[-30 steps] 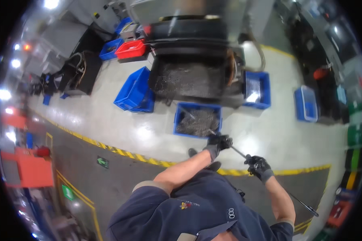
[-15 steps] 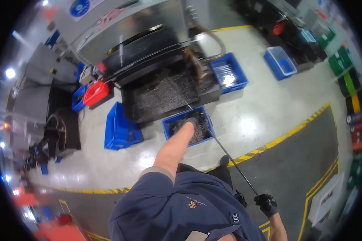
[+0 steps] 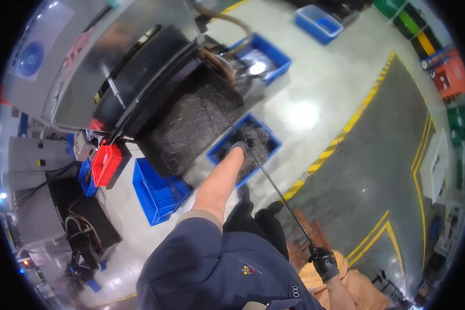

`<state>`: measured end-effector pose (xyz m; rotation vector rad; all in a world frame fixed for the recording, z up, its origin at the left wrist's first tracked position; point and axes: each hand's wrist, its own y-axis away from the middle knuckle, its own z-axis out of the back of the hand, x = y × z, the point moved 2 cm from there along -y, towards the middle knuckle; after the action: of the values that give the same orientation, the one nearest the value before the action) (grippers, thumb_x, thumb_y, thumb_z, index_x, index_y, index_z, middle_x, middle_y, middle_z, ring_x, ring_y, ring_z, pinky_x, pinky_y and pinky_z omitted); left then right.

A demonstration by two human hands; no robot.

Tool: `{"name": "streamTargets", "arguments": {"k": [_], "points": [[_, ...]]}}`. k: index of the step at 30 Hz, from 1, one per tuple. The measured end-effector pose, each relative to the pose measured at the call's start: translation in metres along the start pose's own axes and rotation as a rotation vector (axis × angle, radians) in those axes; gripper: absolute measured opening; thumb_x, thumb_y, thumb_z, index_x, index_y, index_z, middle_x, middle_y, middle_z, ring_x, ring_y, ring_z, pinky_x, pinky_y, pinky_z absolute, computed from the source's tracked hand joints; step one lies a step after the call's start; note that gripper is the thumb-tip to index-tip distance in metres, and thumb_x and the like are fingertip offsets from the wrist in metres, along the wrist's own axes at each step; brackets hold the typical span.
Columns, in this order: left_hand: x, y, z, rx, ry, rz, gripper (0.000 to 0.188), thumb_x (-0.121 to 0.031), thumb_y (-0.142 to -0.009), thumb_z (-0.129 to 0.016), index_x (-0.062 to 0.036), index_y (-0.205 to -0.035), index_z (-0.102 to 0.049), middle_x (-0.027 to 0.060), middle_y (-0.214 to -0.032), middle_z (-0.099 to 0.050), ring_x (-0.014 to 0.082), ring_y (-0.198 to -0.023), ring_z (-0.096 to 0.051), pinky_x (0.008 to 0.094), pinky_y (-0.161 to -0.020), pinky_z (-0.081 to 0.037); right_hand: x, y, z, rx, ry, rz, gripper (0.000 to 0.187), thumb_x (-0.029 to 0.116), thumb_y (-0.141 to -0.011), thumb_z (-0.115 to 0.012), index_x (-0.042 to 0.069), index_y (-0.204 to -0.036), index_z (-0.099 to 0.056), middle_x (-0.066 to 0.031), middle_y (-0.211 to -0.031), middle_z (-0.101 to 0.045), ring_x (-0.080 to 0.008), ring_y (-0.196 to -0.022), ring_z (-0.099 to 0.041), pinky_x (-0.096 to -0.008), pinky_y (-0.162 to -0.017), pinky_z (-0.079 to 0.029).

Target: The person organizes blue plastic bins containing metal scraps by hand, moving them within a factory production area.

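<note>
Left hand inside the bin, right hand at the rod. One second earlier, both hands lay close together on the rod [image 3: 285, 201], the left by the bin's near edge; now the left hand [image 3: 247, 141] lies within the bin [image 3: 274, 132], and the right hand [image 3: 324, 262] is well apart from it. The bin, blue and set on the floor [image 3: 305, 77], holds grey shavings [image 3: 262, 138]; similar dark matter covers the tray [image 3: 156, 158] along its far-left edge. A side bin [image 3: 281, 71], beyond the tray's right corner, holds something grey and glossy; the contents of the red bin [image 3: 101, 174] are unclear. The rod slants from the left hand across the bin's lower-right edge to the right hand, whose fingers are wrapped around it. Whether the left fingers grip it cannot be told.
</note>
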<state>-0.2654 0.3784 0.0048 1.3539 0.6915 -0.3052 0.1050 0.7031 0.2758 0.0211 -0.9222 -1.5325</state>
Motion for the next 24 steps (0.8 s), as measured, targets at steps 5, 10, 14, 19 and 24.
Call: {"name": "streamTargets", "arguments": {"k": [5,10,14,19,24], "points": [[0.042,0.051,0.004,-0.069,-0.087,-0.101,0.049,-0.044,-0.093,-0.03,-0.0048,-0.118,-0.047,0.0143,-0.108,-0.054,0.0252,-0.091,-0.055,0.0349,-0.073,-0.047,-0.053,0.086,-0.086,-0.004,-0.649,-0.272,0.011,-0.003,-0.076,-0.052,0.003,-0.077,-0.061,-0.0073,-0.067,-0.06,-0.0174,-0.06,-0.06,-0.0312,-0.056,-0.048],[0.1,0.083,-0.014,-0.029,-0.06,-0.227,0.047,-0.045,-0.092,-0.034,-0.0034,-0.1,-0.054,0.0158,-0.066,-0.058,0.0281,-0.045,-0.057,0.041,-0.038,-0.047,-0.122,0.176,-0.169,-0.047,-0.789,-0.246,0.022,0.025,-0.086,-0.045,0.004,-0.087,-0.053,-0.0078,-0.081,-0.053,-0.0233,-0.077,-0.056,-0.0329,-0.073,-0.046],[0.118,0.094,-0.019,-0.002,0.271,0.203,0.048,-0.05,-0.09,-0.036,-0.0059,-0.101,-0.051,0.0144,-0.063,-0.055,0.03,-0.043,-0.055,0.0425,-0.034,-0.046,-0.081,0.158,-0.131,0.066,-1.326,-0.634,0.01,0.009,-0.083,-0.049,0.003,-0.081,-0.057,-0.0081,-0.075,-0.06,-0.017,-0.071,-0.059,-0.03,-0.06,-0.047],[0.114,0.104,-0.001,0.193,0.436,0.11,0.041,-0.042,-0.091,-0.036,-0.0064,-0.107,-0.05,0.0184,-0.078,-0.06,0.032,-0.053,-0.058,0.0436,-0.041,-0.049,-0.099,0.153,-0.159,-0.031,-0.798,-0.135,0.012,-0.006,-0.076,-0.052,0.0,-0.083,-0.06,-0.0124,-0.075,-0.062,-0.0211,-0.067,-0.061,-0.03,-0.055,-0.048],[0.131,0.114,0.003,0.384,0.513,0.084,0.036,-0.03,-0.086,-0.046,-0.0004,-0.105,-0.05,0.0218,-0.082,-0.059,0.0353,-0.069,-0.059,0.0472,-0.057,-0.051,-0.101,0.167,-0.166,0.121,-1.999,-0.75,0.011,0.0,-0.079,-0.054,-0.002,-0.089,-0.058,-0.0093,-0.078,-0.062,-0.0176,-0.063,-0.059,-0.0276,-0.055,-0.047]]}}
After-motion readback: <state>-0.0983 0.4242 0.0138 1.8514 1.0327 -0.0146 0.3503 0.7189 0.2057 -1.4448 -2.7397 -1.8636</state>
